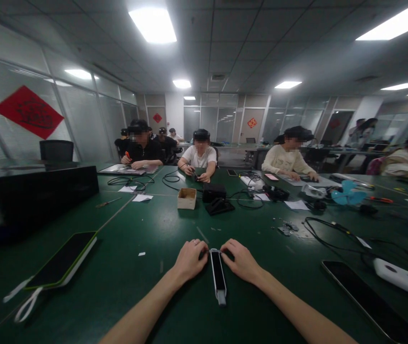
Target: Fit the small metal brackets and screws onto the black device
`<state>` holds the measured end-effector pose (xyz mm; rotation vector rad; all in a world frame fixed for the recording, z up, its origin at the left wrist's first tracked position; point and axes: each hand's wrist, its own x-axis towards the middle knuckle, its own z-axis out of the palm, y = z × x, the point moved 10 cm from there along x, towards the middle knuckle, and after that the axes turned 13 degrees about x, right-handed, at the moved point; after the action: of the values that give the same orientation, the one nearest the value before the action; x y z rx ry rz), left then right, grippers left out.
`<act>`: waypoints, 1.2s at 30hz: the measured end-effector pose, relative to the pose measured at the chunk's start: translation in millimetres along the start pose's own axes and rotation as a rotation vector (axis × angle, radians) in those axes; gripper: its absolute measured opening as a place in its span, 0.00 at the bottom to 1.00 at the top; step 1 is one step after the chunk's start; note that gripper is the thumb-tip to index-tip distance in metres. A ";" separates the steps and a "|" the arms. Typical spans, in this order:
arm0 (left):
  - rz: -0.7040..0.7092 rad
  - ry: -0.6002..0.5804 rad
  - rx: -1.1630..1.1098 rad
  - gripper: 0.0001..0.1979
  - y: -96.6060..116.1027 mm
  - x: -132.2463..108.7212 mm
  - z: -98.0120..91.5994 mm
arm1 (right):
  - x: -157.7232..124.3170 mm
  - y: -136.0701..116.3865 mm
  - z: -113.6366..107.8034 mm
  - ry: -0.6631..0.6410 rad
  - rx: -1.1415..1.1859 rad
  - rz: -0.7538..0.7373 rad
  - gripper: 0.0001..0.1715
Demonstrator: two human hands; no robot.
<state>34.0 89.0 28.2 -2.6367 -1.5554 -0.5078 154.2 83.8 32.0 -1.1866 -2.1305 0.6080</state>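
A slim pen-shaped device [219, 272] with a long dark face, a pale rim and a grey tip lies on the green table, pointing toward me. It looks like a scanning pen. My left hand [190, 259] curls at its far left corner, thumb and fingertips closed against the edge. At the far right corner, my right hand [241, 260] pinches the same end with bent fingers. Whatever thin part lies between the fingertips is too small to make out. The middle and the near tip of the device are uncovered.
Left lies a green-edged dark tablet-like slab [62, 260] with white straps. On the right are a phone [365, 296], a white power strip [404, 279] and black cables [327, 234]. Ahead stand a small open box [187, 199] and a blue fan [348, 193]. Several people sit across the table.
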 end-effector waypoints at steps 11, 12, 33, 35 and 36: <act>-0.006 -0.021 -0.029 0.08 4.9 1.0 -3.1 | 7.7 40.9 -24.6 0.111 -0.097 0.074 0.25; -0.001 -0.017 -0.036 0.09 5.3 1.2 -3.4 | 9.0 58.0 -35.9 0.161 -0.145 0.116 0.26; 0.047 -0.056 -0.043 0.09 8.9 3.6 2.5 | -61.3 287.9 -210.1 0.571 -0.374 0.855 0.41; 0.048 -0.056 -0.048 0.09 8.7 4.0 3.1 | -58.3 299.0 -215.1 0.546 -0.375 0.857 0.42; 0.049 -0.057 -0.052 0.09 8.6 4.2 3.5 | -56.6 304.3 -217.6 0.535 -0.377 0.861 0.42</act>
<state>44.2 89.0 27.3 -2.7437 -1.5085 -0.4806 507.6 204.5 -28.9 -2.2063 -1.2501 0.1727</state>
